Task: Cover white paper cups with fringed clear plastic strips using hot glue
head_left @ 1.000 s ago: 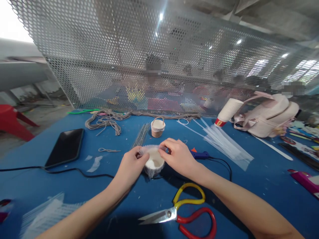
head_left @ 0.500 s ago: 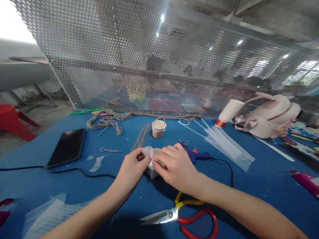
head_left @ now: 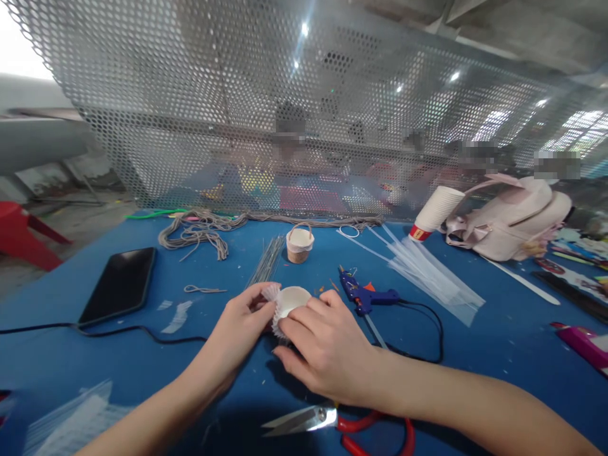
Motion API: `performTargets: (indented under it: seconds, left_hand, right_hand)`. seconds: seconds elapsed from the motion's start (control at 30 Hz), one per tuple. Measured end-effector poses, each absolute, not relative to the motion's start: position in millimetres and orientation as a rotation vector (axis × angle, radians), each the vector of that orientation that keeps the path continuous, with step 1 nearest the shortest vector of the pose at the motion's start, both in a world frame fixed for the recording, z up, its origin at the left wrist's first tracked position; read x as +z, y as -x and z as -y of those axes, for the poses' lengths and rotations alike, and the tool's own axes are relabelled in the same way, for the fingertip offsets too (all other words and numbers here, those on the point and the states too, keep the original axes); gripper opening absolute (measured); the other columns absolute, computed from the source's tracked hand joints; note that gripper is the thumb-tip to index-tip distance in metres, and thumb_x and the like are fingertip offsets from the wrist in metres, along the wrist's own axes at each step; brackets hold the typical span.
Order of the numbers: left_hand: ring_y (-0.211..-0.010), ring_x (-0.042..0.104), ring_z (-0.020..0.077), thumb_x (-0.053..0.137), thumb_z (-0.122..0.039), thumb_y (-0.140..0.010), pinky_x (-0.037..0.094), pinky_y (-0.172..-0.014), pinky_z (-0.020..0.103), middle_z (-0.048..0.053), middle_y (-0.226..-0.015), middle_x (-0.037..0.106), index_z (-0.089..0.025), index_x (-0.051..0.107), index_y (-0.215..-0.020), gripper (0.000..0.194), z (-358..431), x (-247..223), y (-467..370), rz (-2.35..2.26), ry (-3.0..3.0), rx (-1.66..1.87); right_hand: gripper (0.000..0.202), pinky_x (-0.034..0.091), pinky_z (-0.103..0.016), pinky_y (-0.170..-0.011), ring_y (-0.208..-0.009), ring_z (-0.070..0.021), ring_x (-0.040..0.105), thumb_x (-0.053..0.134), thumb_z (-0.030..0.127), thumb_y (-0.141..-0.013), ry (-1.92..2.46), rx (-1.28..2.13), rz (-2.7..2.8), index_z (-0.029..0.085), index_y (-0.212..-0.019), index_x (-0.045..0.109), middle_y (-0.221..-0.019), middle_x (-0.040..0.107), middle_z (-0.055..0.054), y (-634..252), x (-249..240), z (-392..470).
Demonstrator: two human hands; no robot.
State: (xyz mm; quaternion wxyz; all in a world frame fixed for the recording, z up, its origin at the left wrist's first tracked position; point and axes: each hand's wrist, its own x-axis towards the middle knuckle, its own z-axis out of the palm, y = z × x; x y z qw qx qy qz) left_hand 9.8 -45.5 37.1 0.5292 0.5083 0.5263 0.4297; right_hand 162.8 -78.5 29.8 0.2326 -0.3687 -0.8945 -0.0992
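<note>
A small cup point(head_left: 293, 299) with a white inside stands between my hands, tilted a little. Pleated white mesh point(head_left: 272, 295) runs along its left rim. My left hand point(head_left: 241, 323) pinches the mesh at the cup's left side. With its fingers curled over the near rim, my right hand point(head_left: 323, 339) grips the cup and presses the mesh against it. The cup's lower part is mostly hidden. Behind it stands a finished-looking small basket point(head_left: 299, 248) with a handle and white trim. A blue glue gun point(head_left: 365, 294) lies to the right.
Scissors point(head_left: 323, 418) lie near the front edge. A phone point(head_left: 118, 285) and black cable are at left, grey cord point(head_left: 199, 231) and wires point(head_left: 266, 261) behind. Mesh strips point(head_left: 432, 272), stacked cups point(head_left: 437, 212) and a pink bag point(head_left: 513, 218) sit at right.
My right hand has moved down and slightly left around the cup's near side, showing more of its white inside. The mesh between my fingers now lies along the rim.
</note>
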Motion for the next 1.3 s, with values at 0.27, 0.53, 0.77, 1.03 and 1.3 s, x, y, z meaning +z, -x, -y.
performTargets:
  seconds: [0.27,0.53,0.77,1.03,1.3]
  left_hand:
    - [-0.071,0.062,0.0162,0.055,-0.031,-0.068,0.05,-0.07,0.029,0.004,-0.102,0.068,-0.021,0.057,-0.118,0.052,35.9,34.4,0.2,-1.217,-1.598,0.96]
    - [-0.1,0.06,0.0251,0.051,-0.035,-0.069,0.047,-0.086,0.037,0.01,-0.106,0.065,-0.021,0.063,-0.08,0.022,31.1,28.6,2.6,-1.247,-1.808,1.005]
    - [-0.081,0.062,0.0196,0.052,-0.036,-0.071,0.049,-0.074,0.031,0.008,-0.103,0.065,-0.02,0.06,-0.086,0.023,38.1,25.9,4.8,-1.285,-1.718,0.973]
    - [-0.07,0.059,0.0145,0.057,-0.032,-0.073,0.046,-0.061,0.024,0.003,-0.091,0.066,-0.02,0.058,-0.086,0.017,47.3,19.5,6.3,-1.283,-1.569,1.02]
    - [-0.061,0.057,0.013,0.062,-0.032,-0.067,0.047,-0.054,0.022,0.0,-0.076,0.066,-0.019,0.059,-0.084,0.021,51.6,16.2,1.0,-1.303,-1.43,1.113]
  right_hand:
    - [0.025,0.027,-0.035,-0.065,-0.069,-0.0191,0.049,0.044,0.031,-0.091,0.986,-0.37,2.466,0.013,-0.081,0.058,-0.071,0.06,-0.004,-164.5,30.6,75.0]
    - [0.028,0.037,-0.036,-0.07,-0.084,-0.0223,0.053,0.043,0.029,-0.09,0.994,-0.345,2.446,0.011,-0.104,0.059,-0.105,0.063,-0.012,-188.7,33.5,81.8]
    - [0.046,0.041,-0.042,-0.088,-0.113,-0.0303,0.051,0.044,0.004,-0.075,1.826,-0.271,2.468,0.008,-0.119,0.054,-0.128,0.054,-0.018,-268.8,22.2,65.9]
    - [0.036,0.044,-0.036,-0.08,-0.095,-0.0255,0.058,0.047,0.005,-0.073,1.876,0.163,2.374,0.012,-0.107,0.056,-0.103,0.06,-0.013,-284.8,8.3,43.9]
    - [0.014,0.046,-0.025,-0.06,-0.063,-0.0148,0.056,0.05,0.019,-0.078,1.621,0.486,1.813,0.021,-0.091,0.054,-0.077,0.059,0.0,-255.8,30.7,90.6]
